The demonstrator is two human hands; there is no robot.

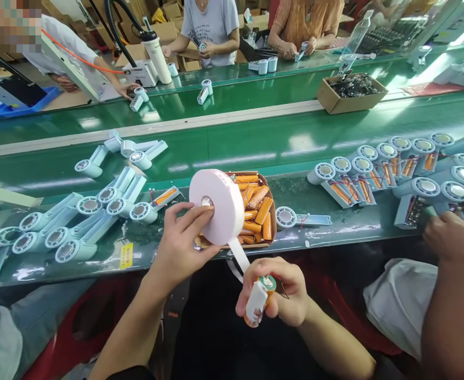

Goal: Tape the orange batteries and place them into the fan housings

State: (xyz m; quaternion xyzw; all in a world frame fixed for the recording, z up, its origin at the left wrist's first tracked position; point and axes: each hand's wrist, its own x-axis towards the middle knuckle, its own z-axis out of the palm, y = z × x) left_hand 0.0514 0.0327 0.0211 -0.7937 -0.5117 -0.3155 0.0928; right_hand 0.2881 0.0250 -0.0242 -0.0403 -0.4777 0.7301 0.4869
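Observation:
My left hand (182, 243) grips a large roll of white double-sided-looking tape (220, 208), with its fingertips at the core hole. From the roll a strip of tape (239, 255) runs down to my right hand (289, 290). That hand is closed around an orange cylindrical battery (271, 283) with a green end ring, and a white tape piece (257, 301) lies along its side. Behind the roll stands a box of orange batteries (261, 203), partly covered by it. A light-blue fan housing (286, 217) with thin wires lies just right of the box.
Light-blue housings (107, 206) lie grouped at left, and more housings (364, 166) with orange batteries fill the right. A co-worker's hand (449, 235) works there. Across the green conveyor (232, 140) sit other people and a cardboard box of dark parts (350, 95).

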